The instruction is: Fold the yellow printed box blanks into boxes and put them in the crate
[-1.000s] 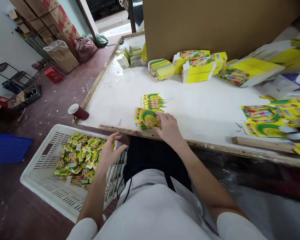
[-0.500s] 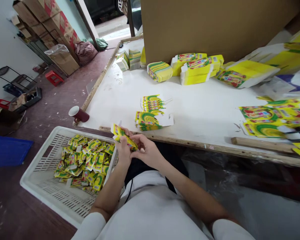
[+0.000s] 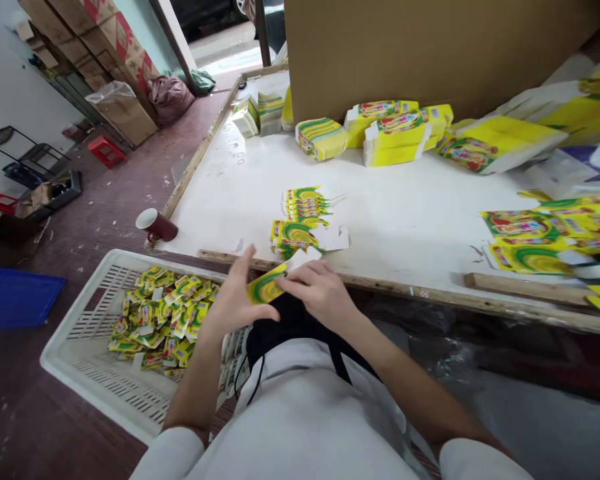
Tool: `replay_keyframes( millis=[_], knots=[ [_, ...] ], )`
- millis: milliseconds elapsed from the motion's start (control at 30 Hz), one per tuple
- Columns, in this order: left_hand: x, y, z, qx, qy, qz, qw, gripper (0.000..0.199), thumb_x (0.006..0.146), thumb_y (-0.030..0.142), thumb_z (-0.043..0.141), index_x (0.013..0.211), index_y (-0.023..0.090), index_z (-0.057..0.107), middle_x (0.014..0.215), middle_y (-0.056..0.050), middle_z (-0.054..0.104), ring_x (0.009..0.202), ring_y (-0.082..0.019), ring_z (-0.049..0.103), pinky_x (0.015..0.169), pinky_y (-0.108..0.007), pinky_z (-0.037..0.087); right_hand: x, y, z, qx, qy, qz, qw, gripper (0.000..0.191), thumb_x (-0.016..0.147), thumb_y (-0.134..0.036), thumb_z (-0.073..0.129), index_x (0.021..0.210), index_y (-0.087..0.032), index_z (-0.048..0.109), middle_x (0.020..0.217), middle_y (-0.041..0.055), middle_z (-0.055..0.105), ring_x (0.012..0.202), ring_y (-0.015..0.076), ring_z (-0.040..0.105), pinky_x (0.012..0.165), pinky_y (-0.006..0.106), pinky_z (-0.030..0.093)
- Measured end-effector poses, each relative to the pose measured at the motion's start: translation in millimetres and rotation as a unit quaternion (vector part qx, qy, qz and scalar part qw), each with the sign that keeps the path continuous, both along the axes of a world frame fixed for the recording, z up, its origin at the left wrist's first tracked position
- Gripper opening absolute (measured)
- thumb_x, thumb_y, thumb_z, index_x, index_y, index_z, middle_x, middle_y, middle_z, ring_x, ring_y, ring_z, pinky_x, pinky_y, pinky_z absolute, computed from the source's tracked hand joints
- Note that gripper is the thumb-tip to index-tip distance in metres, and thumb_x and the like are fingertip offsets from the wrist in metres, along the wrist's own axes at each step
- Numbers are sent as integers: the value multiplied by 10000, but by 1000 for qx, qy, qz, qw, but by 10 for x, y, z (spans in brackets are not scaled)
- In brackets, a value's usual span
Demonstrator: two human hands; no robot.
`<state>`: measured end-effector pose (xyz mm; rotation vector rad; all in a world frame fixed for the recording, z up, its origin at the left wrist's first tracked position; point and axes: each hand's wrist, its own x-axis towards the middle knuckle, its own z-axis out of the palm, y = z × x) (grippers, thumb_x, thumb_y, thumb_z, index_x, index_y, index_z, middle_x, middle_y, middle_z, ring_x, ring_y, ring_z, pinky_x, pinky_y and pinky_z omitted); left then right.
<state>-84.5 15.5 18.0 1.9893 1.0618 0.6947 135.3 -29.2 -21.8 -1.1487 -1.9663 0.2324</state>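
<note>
Over the table's near edge my right hand (image 3: 320,293) pinches a small yellow and green carton (image 3: 267,285), whose white end flaps stick out past my fingers. My left hand (image 3: 235,300) is open at the carton's other end, thumb and fingers spread wide; whether its palm touches the carton I cannot tell. Just beyond, a stack of flat printed cartons (image 3: 295,233) lies on the table, with a fanned row of more cartons (image 3: 305,202) behind it. Left of my left hand, a white plastic crate (image 3: 80,363) holds a heap of small yellow cartons (image 3: 165,313).
Bundles of yellow cartons (image 3: 397,140) stand along a big cardboard sheet (image 3: 410,53) at the white table's (image 3: 390,207) back. A maroon mug (image 3: 157,225) sits by its left edge. More flat cartons (image 3: 535,230) and a wooden strip (image 3: 525,292) lie at right.
My left hand has let go of the carton and spread its fingers. The carton has turned in my right hand, its white flaps now pointing to the upper right.
</note>
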Motion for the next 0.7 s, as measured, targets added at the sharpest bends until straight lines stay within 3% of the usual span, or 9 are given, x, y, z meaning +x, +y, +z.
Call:
replay_keyframes(
  millis=[67, 133, 200, 267, 367, 433, 500, 600, 700],
  knots=[
    [100, -48, -33, 3, 88, -6, 996, 922, 658, 516, 845, 1424, 195, 445, 1351, -170, 627, 1263, -342, 605, 1076, -501, 471, -67, -43, 30, 10, 29, 3, 1000, 272, 980, -309, 565, 1204, -353, 713, 1118, 57, 734, 1072, 251, 624, 1011, 466, 470],
    [202, -107, -119, 18, 116, 34, 992, 719, 735, 371, 785, 1354, 216, 454, 1186, -103, 690, 1085, -281, 686, 948, -436, 547, -117, -61, 31, -10, 125, -55, 991, 476, 927, -425, 639, 1391, -340, 578, 1409, 92, 598, 1331, 313, 506, 1151, 542, 371],
    [282, -166, -205, 59, 111, 72, 989, 702, 750, 335, 757, 1346, 217, 405, 1139, -81, 685, 1022, -256, 698, 883, -394, 567, -153, -44, -3, -77, 256, -78, 961, 694, 896, -538, 636, 1508, -282, 435, 1553, 127, 459, 1450, 344, 394, 1189, 575, 337],
    [339, -216, -260, 107, 96, 65, 987, 755, 756, 325, 752, 1379, 213, 341, 1180, -96, 660, 1031, -249, 696, 873, -375, 571, -187, -5, -56, -194, 382, -15, 904, 665, 922, -573, 571, 1493, -254, 452, 1521, 133, 509, 1408, 329, 474, 1147, 554, 419],
    [390, -260, -283, 183, 78, 24, 980, 753, 781, 245, 711, 1404, 220, 289, 1268, -129, 603, 1122, -252, 668, 905, -370, 562, -233, 56, -125, -360, 487, 128, 785, 573, 890, -552, 635, 1381, -261, 584, 1370, 99, 656, 1264, 297, 624, 1083, 497, 505],
    [395, -263, -282, 222, 65, 0, 973, 689, 780, 201, 689, 1362, 231, 322, 1248, -121, 590, 1148, -249, 647, 906, -364, 557, -241, 80, -154, -402, 500, 167, 749, 647, 826, -561, 720, 1383, -261, 585, 1358, 91, 669, 1252, 288, 636, 1093, 475, 500],
    [377, -247, -290, 227, 60, -6, 972, 606, 771, 191, 688, 1284, 238, 369, 1164, -89, 593, 1073, -231, 658, 855, -344, 562, -230, 80, -177, -384, 492, 155, 766, 801, 793, -632, 724, 1462, -251, 501, 1407, 115, 633, 1277, 289, 620, 1101, 469, 490],
    [344, -208, -342, 172, 90, -14, 981, 542, 764, 205, 690, 1214, 242, 391, 1052, -43, 591, 921, -198, 674, 763, -312, 561, -207, 40, -198, -287, 415, 133, 853, 929, 809, -657, 689, 1564, -240, 345, 1543, 153, 495, 1402, 301, 508, 1151, 472, 438],
    [354, -179, -429, 153, 87, -16, 984, 586, 752, 213, 677, 1252, 227, 373, 1121, -79, 572, 983, -223, 675, 788, -336, 568, -188, -9, -198, -194, 266, 134, 935, 603, 954, -391, 597, 1526, -291, 434, 1615, 89, 402, 1475, 256, 417, 1198, 447, 389]
  ],
)
